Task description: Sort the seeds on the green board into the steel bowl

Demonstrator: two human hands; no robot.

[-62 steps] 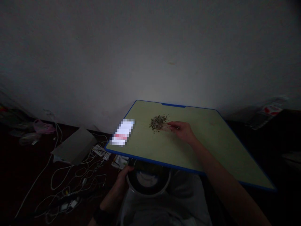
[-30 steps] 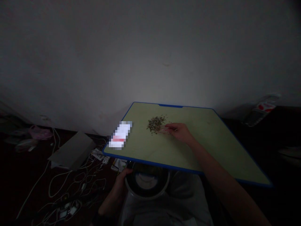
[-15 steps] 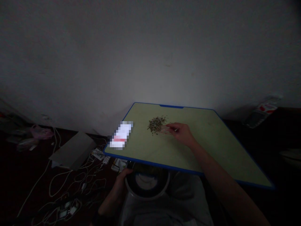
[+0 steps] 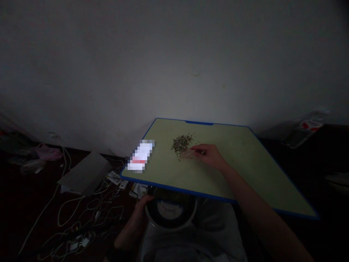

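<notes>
A loose pile of small dark seed-like bits lies on the pale yellow-green, blue-edged tabletop. My right hand is closed in a pinch on a clear plastic piece, whose exact shape is hard to make out. That piece is at the near right edge of the pile, close to the board's surface. Below the table's front edge, my left hand grips the left rim of a round, dark-lined bowl at my lap. The tabletop hides the bowl's far side.
A lit phone with a blurred screen rests at the tabletop's left edge. On the floor at left are a grey box, tangled white cables and a pink plastic bag. A clear bottle stands or leans at right by the wall.
My right hand has shifted slightly toward me with the clear plastic piece, and a few bits have spread at the pile's near edge. My left hand stays on the bowl.
</notes>
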